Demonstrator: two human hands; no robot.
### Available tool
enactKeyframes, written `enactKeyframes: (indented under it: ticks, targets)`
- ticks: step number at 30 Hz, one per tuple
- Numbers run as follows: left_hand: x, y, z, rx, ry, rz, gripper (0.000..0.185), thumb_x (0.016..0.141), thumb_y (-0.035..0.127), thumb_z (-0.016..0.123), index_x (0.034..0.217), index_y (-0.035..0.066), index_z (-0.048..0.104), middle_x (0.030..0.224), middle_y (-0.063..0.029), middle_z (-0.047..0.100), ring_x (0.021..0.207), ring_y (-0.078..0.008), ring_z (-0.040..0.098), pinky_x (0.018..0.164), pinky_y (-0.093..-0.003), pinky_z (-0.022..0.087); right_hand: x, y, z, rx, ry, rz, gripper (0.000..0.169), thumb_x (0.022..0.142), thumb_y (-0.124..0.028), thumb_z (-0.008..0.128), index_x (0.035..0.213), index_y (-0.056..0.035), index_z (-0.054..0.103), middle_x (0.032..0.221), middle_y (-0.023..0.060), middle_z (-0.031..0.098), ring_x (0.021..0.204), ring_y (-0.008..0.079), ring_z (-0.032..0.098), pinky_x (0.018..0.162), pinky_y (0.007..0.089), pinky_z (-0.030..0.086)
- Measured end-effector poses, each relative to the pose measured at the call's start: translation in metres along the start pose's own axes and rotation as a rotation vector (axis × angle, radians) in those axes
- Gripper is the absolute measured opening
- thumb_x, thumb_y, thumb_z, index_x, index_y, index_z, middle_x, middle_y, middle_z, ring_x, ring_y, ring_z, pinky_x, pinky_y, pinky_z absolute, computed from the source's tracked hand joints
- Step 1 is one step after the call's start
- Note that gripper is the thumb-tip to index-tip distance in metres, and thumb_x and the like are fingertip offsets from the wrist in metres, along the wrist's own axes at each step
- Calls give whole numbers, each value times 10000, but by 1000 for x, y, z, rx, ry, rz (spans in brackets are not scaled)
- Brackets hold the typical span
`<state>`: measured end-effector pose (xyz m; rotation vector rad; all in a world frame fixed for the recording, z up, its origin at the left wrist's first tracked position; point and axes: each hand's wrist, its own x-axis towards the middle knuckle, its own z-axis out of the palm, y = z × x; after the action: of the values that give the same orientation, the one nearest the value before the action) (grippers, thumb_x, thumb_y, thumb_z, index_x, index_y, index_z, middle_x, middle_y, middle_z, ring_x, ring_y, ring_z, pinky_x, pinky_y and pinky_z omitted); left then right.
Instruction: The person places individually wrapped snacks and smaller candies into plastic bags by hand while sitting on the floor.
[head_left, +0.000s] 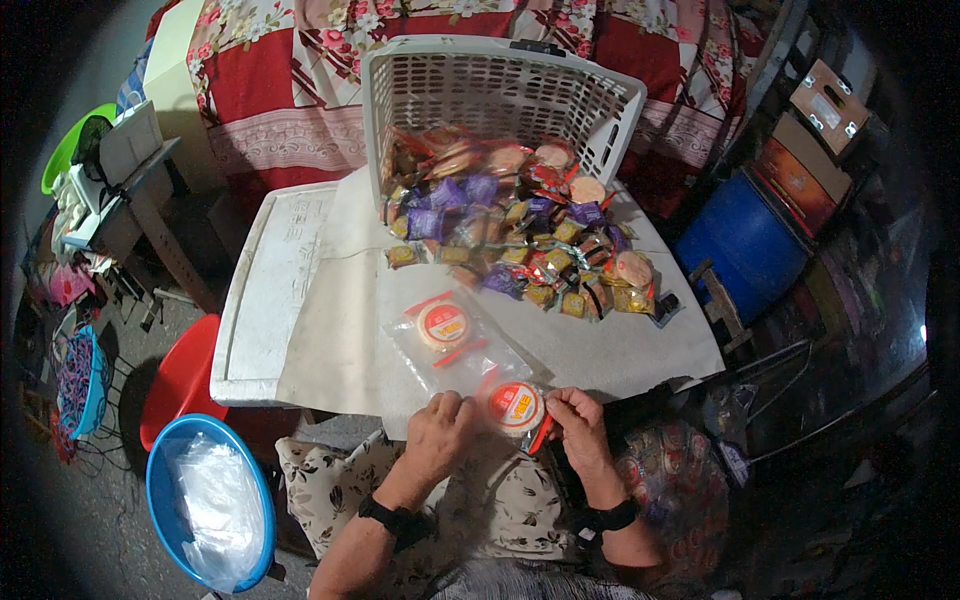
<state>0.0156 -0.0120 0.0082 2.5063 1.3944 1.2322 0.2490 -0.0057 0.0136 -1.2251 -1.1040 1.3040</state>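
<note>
At the table's near edge, my right hand (576, 420) pinches the red-edged wrapper of a round wafer packet (516, 407). To its left my left hand (441, 435) has its fingers curled at the near edge of a clear plastic bag (409, 358); its fingertips are partly hidden. Inside or under the clear film lies another round wafer packet (442, 325); which of the two I cannot tell. Beyond it many small wrapped snacks, purple (425, 224), yellow (572, 304) and red, spill from a tipped grey plastic basket (369, 112).
The white table (255, 300) bears a pale sheet. On the left floor stand a blue basin (155, 495) of clear bags and a red basin (176, 367). A blue drum (742, 240) with cardboard boxes is at right. A large bag of packets (675, 487) lies low right.
</note>
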Motion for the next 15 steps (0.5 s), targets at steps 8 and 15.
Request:
enactKeyframes:
  ticks: [8, 15]
  targets:
    - [3, 4, -4, 35, -30, 69, 376, 652, 59, 631, 1016, 13, 547, 832, -101, 514, 715, -273, 560, 545, -372, 475, -3, 18, 31, 48, 121, -68, 196, 902, -209, 598, 950, -19, 596, 900, -18, 590, 827, 73, 512, 762, 239, 431]
    - [1, 6, -4, 8, -54, 90, 401, 646, 62, 630, 1033, 9, 542, 866, -107, 512, 738, -276, 555, 553, -366, 482, 14, 26, 55, -167, 195, -186, 184, 866, -184, 595, 924, -10, 573, 826, 5, 571, 788, 99, 496, 713, 262, 434]
